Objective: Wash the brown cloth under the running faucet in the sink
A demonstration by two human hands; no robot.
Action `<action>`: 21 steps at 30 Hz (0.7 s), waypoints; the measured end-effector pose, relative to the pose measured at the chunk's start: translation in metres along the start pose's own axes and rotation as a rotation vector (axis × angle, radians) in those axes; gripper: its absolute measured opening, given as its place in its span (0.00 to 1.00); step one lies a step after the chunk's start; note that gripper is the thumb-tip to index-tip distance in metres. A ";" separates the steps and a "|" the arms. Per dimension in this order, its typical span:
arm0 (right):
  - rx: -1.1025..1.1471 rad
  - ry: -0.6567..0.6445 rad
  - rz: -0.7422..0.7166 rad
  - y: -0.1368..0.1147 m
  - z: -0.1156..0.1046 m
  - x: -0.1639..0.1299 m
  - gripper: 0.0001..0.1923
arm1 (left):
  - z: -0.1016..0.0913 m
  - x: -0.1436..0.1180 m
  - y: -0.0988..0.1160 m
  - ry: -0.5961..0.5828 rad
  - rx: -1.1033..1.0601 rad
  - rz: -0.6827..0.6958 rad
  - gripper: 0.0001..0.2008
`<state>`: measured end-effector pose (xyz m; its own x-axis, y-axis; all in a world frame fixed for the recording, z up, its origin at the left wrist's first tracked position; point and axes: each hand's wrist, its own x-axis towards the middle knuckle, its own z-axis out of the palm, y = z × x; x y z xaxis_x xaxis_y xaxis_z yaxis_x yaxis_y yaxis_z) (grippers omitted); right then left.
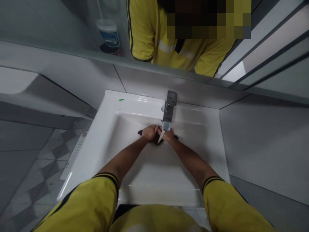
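Yellow sleeves [96, 199] lean over the white sink [212, 141]. Left hand [149, 132] & right hand [169, 135] both curl shut round a dark cloth [156, 140] mid-basin, under the tap's [169, 108] stream. Looks soft, soaked, slippery; prob best gripped bunched at both ends. Mirror [72, 22] behind w/ a bucket [108, 33] reflected.

White sink [207, 151], yellow black-trimmed sleeves [96, 199]

Faucet [169, 109] just above, open basin [154, 174] below
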<state>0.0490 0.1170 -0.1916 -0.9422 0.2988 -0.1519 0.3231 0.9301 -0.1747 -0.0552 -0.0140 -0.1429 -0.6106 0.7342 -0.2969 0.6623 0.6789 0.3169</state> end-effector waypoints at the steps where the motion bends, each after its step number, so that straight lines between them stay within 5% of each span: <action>1: 0.031 0.003 -0.015 0.007 -0.007 -0.006 0.18 | -0.005 -0.002 -0.004 0.027 0.010 0.030 0.21; 5: 0.051 0.078 -0.198 0.015 -0.007 -0.067 0.26 | 0.023 -0.044 -0.003 0.160 0.094 0.016 0.25; 9: -0.018 0.038 -0.070 -0.012 0.020 -0.082 0.20 | 0.058 -0.063 0.016 0.066 0.054 -0.038 0.23; 14: 0.032 -0.088 0.036 -0.008 -0.003 -0.017 0.19 | 0.015 -0.006 0.011 -0.027 -0.004 -0.024 0.21; 17: 0.066 -0.051 0.035 0.018 -0.031 -0.015 0.21 | -0.006 0.004 -0.002 -0.018 -0.016 -0.023 0.22; 21: 0.030 0.071 -0.113 0.017 -0.016 -0.066 0.26 | 0.028 -0.038 -0.002 0.123 0.106 0.045 0.25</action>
<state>0.1147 0.1164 -0.1686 -0.9763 0.2078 -0.0606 0.2161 0.9523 -0.2155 -0.0214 -0.0433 -0.1577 -0.6239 0.7628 -0.1697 0.7280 0.6463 0.2288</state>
